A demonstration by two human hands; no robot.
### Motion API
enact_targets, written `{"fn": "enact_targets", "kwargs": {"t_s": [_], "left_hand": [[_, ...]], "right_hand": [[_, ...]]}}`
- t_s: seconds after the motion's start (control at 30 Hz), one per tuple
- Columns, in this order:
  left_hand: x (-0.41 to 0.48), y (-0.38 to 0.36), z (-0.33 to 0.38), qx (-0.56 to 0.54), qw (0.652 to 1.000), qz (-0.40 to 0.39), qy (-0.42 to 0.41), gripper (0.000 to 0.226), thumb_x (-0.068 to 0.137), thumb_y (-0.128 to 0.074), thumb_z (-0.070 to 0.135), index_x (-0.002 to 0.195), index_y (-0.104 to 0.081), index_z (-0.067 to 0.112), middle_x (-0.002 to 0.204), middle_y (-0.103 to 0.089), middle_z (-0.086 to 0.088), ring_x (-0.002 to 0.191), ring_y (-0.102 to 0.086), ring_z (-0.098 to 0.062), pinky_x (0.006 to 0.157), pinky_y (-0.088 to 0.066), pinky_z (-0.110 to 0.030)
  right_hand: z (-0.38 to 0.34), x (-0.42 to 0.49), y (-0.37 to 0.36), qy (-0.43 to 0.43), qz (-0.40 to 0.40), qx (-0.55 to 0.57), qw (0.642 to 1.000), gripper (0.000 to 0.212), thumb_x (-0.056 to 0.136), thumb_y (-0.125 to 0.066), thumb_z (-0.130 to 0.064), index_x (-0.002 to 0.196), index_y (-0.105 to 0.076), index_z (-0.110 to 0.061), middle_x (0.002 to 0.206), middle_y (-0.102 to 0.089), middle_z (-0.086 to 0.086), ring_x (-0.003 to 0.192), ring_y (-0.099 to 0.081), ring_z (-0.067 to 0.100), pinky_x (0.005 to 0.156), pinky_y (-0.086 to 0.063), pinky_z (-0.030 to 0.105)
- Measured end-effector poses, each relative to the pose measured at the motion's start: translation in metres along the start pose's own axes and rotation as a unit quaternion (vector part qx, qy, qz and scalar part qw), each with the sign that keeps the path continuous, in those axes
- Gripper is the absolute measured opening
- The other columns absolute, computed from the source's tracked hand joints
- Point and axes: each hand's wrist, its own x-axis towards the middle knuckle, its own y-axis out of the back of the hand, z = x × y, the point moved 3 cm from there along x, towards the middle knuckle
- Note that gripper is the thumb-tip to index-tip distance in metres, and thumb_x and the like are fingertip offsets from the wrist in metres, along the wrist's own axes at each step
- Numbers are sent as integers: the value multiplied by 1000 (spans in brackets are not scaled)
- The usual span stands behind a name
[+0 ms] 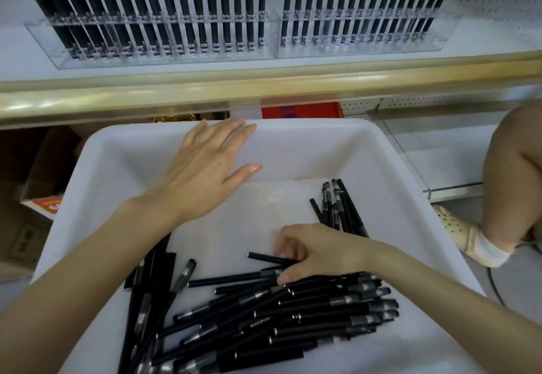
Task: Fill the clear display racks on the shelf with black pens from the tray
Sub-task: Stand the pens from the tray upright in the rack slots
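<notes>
A white plastic tray (381, 162) sits in front of me with several black pens in it. Most lie in a pile (293, 315) at the near side. A smaller bunch (340, 209) lies at the right. My right hand (316, 252) rests on the pile, fingers closed around one black pen (269, 258). My left hand (205, 165) hovers flat over the tray's far side, fingers spread, holding nothing. On the shelf above stand two clear display racks, the left rack (164, 50) and the right rack (366, 45), both lined with upright black pens.
A beige shelf edge (264, 86) runs between tray and racks. Cardboard boxes (35, 168) and a red box (302, 108) sit beneath it. At the right are a person's bare knee (516, 174) and a perforated cream shoe (457, 227).
</notes>
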Motion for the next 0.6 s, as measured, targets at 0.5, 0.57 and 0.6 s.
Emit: {"fn": "enact_targets", "kwargs": {"t_s": [0.5, 0.57, 0.6], "left_hand": [[-7, -9, -2, 11, 1000, 28, 1, 70, 92, -23, 58, 142, -41, 12, 151, -36, -8, 142, -28, -23, 117, -8, -41], [-7, -9, -3, 14, 999, 30, 2, 70, 93, -22, 58, 142, -41, 12, 151, -36, -8, 142, -28, -23, 117, -8, -41], [-7, -9, -2, 17, 999, 30, 2, 70, 93, -22, 57, 142, -41, 12, 151, -36, -8, 142, -28, -23, 118, -8, -42]], "right_hand": [[-5, 2, -15, 5, 0, 7, 1000, 33, 80, -73, -45, 99, -62, -20, 95, -56, -9, 78, -50, 1, 70, -41, 15], [-6, 3, -16, 7, 5, 2, 1000, 30, 80, -73, -44, 96, -63, -20, 93, -56, -9, 77, -49, 1, 70, -41, 14], [-7, 2, -16, 7, 7, 2, 1000, 29, 80, -73, -43, 94, -63, -19, 92, -55, -10, 77, -50, 1, 70, -42, 14]]}}
